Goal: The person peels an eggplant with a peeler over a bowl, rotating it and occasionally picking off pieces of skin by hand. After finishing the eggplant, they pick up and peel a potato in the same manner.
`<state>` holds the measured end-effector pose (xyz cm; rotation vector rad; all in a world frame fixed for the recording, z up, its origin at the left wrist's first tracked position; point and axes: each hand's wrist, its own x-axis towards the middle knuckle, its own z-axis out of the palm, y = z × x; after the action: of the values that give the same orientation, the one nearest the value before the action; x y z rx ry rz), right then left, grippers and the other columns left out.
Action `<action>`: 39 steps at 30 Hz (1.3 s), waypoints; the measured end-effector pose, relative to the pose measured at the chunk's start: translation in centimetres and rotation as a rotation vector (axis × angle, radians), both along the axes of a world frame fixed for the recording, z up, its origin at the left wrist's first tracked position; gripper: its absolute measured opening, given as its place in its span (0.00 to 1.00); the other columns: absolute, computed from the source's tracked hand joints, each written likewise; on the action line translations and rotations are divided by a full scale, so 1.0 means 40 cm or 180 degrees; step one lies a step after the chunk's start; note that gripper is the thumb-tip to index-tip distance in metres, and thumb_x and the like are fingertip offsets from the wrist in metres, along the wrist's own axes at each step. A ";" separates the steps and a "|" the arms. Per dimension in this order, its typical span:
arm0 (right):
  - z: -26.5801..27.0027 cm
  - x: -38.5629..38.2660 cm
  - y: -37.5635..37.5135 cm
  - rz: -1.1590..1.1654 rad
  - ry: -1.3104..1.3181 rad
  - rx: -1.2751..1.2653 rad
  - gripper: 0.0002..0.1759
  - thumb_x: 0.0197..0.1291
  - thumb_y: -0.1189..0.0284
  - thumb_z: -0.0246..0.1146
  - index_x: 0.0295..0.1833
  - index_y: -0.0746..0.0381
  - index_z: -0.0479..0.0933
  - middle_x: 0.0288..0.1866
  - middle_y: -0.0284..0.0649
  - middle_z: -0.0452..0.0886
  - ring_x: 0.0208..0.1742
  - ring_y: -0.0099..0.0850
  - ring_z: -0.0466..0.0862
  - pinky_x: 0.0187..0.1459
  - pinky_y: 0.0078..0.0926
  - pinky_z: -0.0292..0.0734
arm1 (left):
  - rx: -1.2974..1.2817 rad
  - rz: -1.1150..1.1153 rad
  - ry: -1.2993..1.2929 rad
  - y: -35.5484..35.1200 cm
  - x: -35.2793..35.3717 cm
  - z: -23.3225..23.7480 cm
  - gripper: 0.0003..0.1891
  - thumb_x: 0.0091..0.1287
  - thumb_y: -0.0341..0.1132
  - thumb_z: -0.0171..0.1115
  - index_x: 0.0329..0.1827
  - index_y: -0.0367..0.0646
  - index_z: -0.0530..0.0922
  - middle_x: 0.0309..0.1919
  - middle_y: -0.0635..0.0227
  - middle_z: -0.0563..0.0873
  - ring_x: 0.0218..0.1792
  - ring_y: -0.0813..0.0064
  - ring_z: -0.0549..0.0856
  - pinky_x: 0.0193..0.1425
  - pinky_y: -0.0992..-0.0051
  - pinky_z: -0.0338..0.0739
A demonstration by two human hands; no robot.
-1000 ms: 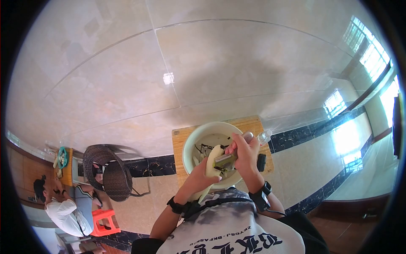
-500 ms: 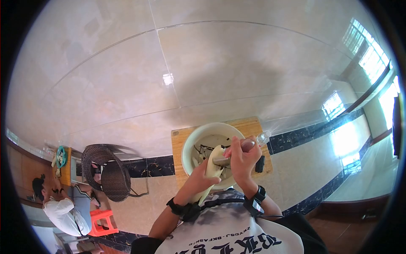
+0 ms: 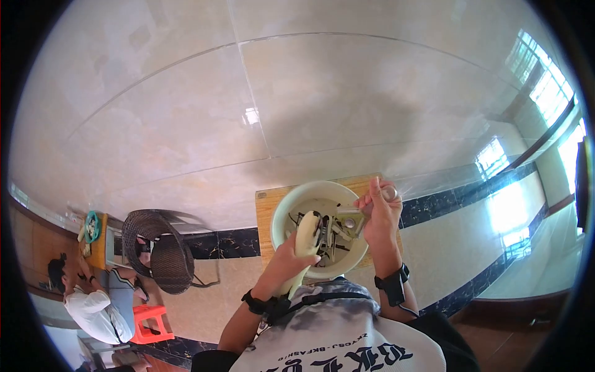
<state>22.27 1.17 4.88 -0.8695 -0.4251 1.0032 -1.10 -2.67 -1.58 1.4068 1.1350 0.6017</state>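
Observation:
A long, pale, peeled-looking vegetable [image 3: 308, 230] is tilted over the near part of a round white basin [image 3: 280, 214], its upper end showing dark marks. My left hand [image 3: 290, 263] is wrapped round its lower part. At the basin's right rim my right hand [image 3: 383, 217] is closed round the handle of a knife [image 3: 347, 211], whose metal blade points left over the basin. Blade and vegetable are apart. Pale and dark strips of peel [image 3: 336, 239] lie in the basin; their exact kind I cannot make out.
The basin stands on a wooden table [image 3: 265, 217] against a tiled wall [image 3: 322, 99]. To the left are a dark wicker chair [image 3: 170, 263], an orange plastic stool [image 3: 152, 323] and a seated person [image 3: 93, 310] at another small table with a teal basket [image 3: 92, 227].
My right hand has moved right with the knife, away from the vegetable. My left hand has shifted slightly left and down, still holding the vegetable, whose marked end now shows more.

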 end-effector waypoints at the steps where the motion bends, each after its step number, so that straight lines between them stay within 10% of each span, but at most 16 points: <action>1: -0.008 0.007 -0.007 0.0125 0.0193 -0.0003 0.12 0.74 0.68 0.70 0.41 0.60 0.75 0.25 0.35 0.74 0.26 0.30 0.77 0.34 0.34 0.81 | -0.0043 0.0004 0.0126 0.003 -0.004 0.002 0.42 0.58 0.40 0.78 0.75 0.37 0.69 0.59 0.51 0.87 0.60 0.57 0.87 0.67 0.63 0.79; 9: -0.061 0.034 -0.032 0.0893 0.0946 0.0275 0.10 0.80 0.66 0.62 0.43 0.59 0.75 0.40 0.36 0.77 0.47 0.31 0.79 0.46 0.38 0.81 | 0.0063 -0.0037 0.0422 0.005 0.004 0.048 0.40 0.58 0.40 0.78 0.73 0.37 0.70 0.57 0.48 0.87 0.60 0.54 0.87 0.67 0.60 0.79; 18: -0.054 0.001 -0.054 0.0758 -0.0269 0.0108 0.12 0.78 0.67 0.64 0.40 0.57 0.70 0.31 0.34 0.75 0.20 0.32 0.80 0.25 0.37 0.85 | -0.0188 -0.0085 0.0078 0.011 0.024 0.063 0.41 0.58 0.36 0.79 0.75 0.37 0.69 0.60 0.51 0.85 0.62 0.61 0.86 0.69 0.64 0.78; 39: -0.016 -0.075 -0.006 -0.0374 -0.0683 -0.1060 0.24 0.65 0.64 0.78 0.34 0.60 0.67 0.21 0.32 0.72 0.14 0.25 0.77 0.14 0.27 0.73 | -0.0094 -0.0611 -0.0028 0.006 0.053 0.059 0.45 0.53 0.34 0.77 0.76 0.36 0.66 0.61 0.51 0.84 0.63 0.58 0.84 0.71 0.64 0.75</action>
<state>19.28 0.92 4.23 -1.2953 -0.3882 0.8878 1.04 -2.43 0.78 1.4664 0.9843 0.4524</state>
